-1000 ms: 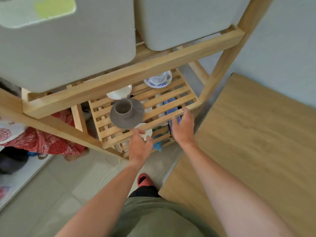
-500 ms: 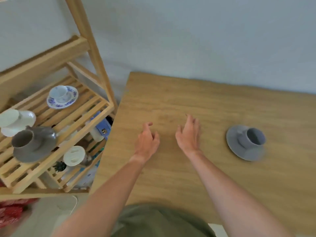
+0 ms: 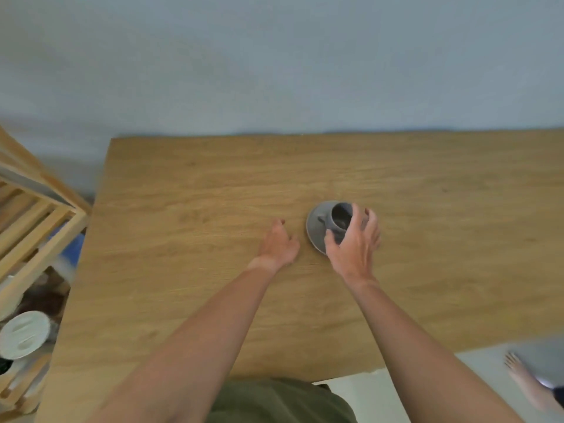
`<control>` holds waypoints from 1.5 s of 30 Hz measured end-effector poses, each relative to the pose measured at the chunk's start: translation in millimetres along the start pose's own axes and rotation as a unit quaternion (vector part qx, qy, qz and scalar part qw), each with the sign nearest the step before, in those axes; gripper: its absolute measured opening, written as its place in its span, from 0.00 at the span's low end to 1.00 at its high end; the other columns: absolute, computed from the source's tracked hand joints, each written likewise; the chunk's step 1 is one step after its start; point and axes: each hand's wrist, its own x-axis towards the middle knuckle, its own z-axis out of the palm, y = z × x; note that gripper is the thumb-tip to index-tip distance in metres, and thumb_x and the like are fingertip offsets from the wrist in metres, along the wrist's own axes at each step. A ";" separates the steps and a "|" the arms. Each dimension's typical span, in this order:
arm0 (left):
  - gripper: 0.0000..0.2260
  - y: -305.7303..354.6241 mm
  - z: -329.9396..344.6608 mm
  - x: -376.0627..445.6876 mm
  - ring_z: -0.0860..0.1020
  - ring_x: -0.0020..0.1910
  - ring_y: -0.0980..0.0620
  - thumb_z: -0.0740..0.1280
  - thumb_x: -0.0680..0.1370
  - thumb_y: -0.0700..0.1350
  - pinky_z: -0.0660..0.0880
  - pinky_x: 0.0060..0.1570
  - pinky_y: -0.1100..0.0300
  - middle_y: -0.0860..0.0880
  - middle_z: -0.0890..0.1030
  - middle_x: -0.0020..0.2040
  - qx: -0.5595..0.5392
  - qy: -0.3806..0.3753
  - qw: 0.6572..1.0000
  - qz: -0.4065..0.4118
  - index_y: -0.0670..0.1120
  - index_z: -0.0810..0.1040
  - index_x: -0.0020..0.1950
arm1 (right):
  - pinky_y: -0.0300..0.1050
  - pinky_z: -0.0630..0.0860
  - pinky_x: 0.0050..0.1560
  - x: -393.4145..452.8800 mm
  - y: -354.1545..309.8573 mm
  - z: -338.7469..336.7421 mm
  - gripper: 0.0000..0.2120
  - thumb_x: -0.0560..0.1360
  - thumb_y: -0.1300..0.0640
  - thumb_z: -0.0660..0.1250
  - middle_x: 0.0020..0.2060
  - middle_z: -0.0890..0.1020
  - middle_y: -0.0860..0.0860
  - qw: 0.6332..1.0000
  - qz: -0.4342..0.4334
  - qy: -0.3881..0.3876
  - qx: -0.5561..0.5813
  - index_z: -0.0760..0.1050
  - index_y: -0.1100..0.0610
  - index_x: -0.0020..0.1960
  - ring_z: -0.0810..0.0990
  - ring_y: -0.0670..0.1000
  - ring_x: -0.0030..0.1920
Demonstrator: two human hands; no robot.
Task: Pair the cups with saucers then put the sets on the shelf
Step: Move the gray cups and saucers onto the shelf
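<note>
Mid-tabletop point(image 3: 189, 270), a grey cup point(image 3: 338, 219) sits on its grey saucer point(image 3: 314, 230). The right hand point(image 3: 355, 248) arches over it, fingers spread, not yet closed; the left hand point(image 3: 279, 247) is open beside it. Lifting by the cup alone would leave the saucer behind.

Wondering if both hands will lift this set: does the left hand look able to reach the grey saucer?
Probably yes. The left hand lies just beside the saucer, bare table between; the right hand covers only the cup.

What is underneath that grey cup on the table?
A grey saucer sits under the grey cup. The right hand covers the saucer's near right part, so that part can't be seen.
</note>
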 end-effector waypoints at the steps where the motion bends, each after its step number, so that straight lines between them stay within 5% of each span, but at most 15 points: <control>1: 0.25 6.0 5.6 0.4 0.86 0.42 0.43 0.62 0.83 0.46 0.84 0.46 0.50 0.42 0.83 0.47 -0.007 -0.008 1.000 -0.004 0.48 0.59 0.79 | 0.62 0.63 0.71 2.6 6.5 -1.4 0.39 0.73 0.52 0.75 0.73 0.65 0.63 1.000 0.006 -0.012 0.016 0.61 0.58 0.77 0.65 0.64 0.72; 5: 0.24 22.3 23.6 9.2 0.88 0.40 0.43 0.62 0.84 0.46 0.86 0.45 0.47 0.48 0.80 0.40 -0.043 -0.038 0.998 -0.012 0.46 0.59 0.78 | 0.61 0.60 0.75 12.1 23.7 3.4 0.48 0.69 0.47 0.78 0.74 0.68 0.56 0.993 0.062 -0.044 0.088 0.55 0.56 0.80 0.64 0.59 0.76; 12: 0.16 26.3 23.1 22.8 0.85 0.35 0.51 0.63 0.84 0.46 0.83 0.35 0.57 0.47 0.82 0.50 -0.027 -0.087 0.996 -0.013 0.50 0.64 0.70 | 0.58 0.76 0.62 24.8 27.0 17.8 0.33 0.61 0.42 0.80 0.54 0.79 0.42 0.976 0.092 -0.026 0.195 0.70 0.46 0.62 0.78 0.48 0.58; 16: 0.14 12.3 14.3 30.4 0.85 0.30 0.52 0.64 0.83 0.47 0.80 0.30 0.60 0.46 0.83 0.44 -0.038 -0.096 0.995 -0.001 0.48 0.68 0.69 | 0.55 0.79 0.59 21.4 16.9 22.2 0.32 0.60 0.44 0.82 0.52 0.79 0.40 0.972 0.072 -0.029 0.221 0.72 0.47 0.59 0.80 0.47 0.55; 21: 0.14 -11.3 -7.5 26.2 0.87 0.34 0.51 0.60 0.84 0.46 0.82 0.32 0.60 0.42 0.86 0.49 -0.093 -0.093 0.991 -0.008 0.48 0.70 0.70 | 0.55 0.80 0.56 8.0 -4.1 33.0 0.33 0.60 0.44 0.82 0.53 0.80 0.41 0.970 0.030 -0.053 0.234 0.71 0.46 0.60 0.81 0.47 0.55; 38: 0.07 -162.8 -194.4 -51.6 0.85 0.35 0.45 0.59 0.86 0.41 0.82 0.26 0.58 0.36 0.80 0.60 -0.318 0.168 0.931 -0.063 0.48 0.66 0.63 | 0.54 0.79 0.57 -74.5 -212.6 138.8 0.33 0.61 0.44 0.81 0.54 0.81 0.44 0.928 -0.178 -0.201 0.259 0.73 0.49 0.62 0.80 0.48 0.56; 45: 0.06 -228.0 -284.2 -76.8 0.85 0.33 0.48 0.60 0.86 0.40 0.82 0.27 0.59 0.37 0.80 0.59 -0.351 0.301 0.884 -0.075 0.47 0.67 0.61 | 0.50 0.66 0.71 -111.9 -321.2 195.8 0.40 0.59 0.42 0.81 0.65 0.70 0.56 0.903 -0.236 -0.268 0.240 0.74 0.52 0.67 0.62 0.55 0.72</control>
